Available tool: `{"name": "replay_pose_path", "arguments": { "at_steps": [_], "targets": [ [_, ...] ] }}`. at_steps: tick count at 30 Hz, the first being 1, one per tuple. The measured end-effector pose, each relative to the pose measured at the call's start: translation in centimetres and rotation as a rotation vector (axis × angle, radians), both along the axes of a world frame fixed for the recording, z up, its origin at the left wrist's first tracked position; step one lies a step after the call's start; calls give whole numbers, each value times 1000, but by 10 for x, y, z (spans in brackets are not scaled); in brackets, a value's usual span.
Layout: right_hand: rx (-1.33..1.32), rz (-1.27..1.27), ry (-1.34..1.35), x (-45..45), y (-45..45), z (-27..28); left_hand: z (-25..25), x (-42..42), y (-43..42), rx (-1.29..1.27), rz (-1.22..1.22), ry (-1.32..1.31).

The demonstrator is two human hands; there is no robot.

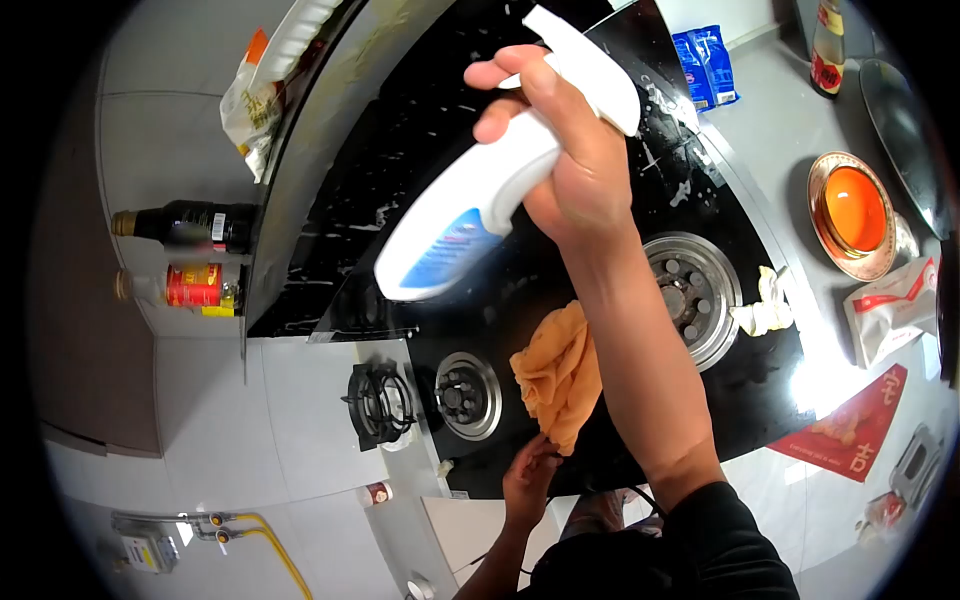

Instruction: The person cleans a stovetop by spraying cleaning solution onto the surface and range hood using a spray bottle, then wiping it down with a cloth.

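My right hand point(570, 150) is raised and wrapped round the neck of a white spray bottle point(470, 200) with a blue label. The bottle tilts, its trigger head up and to the right. Lower down, my left hand point(530, 480) pinches the near end of a crumpled orange cloth point(558, 375). This cloth lies on the black glass gas hob point(630, 450), between the left burner point(467, 396) and the right burner point(690, 300). My right forearm partly covers the right burner. White splashes streak the black glossy panel point(350, 220) behind the bottle.
A black pan support point(380, 405) sits left of the hob. Beside the right burner lies a crumpled whitish tissue point(765, 305). On the right counter are an orange bowl point(855, 210), a blue packet point(706, 68) and a sauce bottle point(828, 50). Two bottles stand at left, including a dark bottle point(185, 226).
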State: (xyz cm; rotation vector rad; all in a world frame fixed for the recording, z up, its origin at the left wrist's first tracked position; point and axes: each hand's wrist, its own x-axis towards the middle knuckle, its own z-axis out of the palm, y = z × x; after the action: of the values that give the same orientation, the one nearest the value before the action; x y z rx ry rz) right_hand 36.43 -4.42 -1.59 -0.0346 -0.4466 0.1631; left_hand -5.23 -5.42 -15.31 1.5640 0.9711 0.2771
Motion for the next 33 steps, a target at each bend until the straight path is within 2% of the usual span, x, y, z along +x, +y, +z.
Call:
{"name": "replay_pose_path", "arguments": {
  "at_steps": [3, 5, 7, 9, 11, 13, 21, 25, 33],
  "targets": [
    [49, 65, -59, -4, 2, -20, -1, -13, -2, -30, -2, -5],
    [141, 116, -119, -4, 9, -26, -4, -25, -3, -72, -21, 140],
    [133, 198, -80, -7, 22, -26, -13, -40, -5, -72, -33, 158],
    [1, 191, -76, -24, 36, -15, -8, -45, -10, -79, -51, 171],
    [-81, 262, -128, -41, 55, -14, 1, -49, -13, 91, -166, 352],
    [-95, 313, -187, -56, 68, -14, 4, -60, -15, 89, -157, 345],
    [-66, 485, -94, -106, 102, -12, 14, -112, -16, 50, -31, 315],
    [124, 489, -109, -102, 92, -32, 19, -146, -11, 60, 4, 256],
    [138, 340, -73, -72, 82, -23, 23, -196, 5, 73, 145, 188]
  ]
}}
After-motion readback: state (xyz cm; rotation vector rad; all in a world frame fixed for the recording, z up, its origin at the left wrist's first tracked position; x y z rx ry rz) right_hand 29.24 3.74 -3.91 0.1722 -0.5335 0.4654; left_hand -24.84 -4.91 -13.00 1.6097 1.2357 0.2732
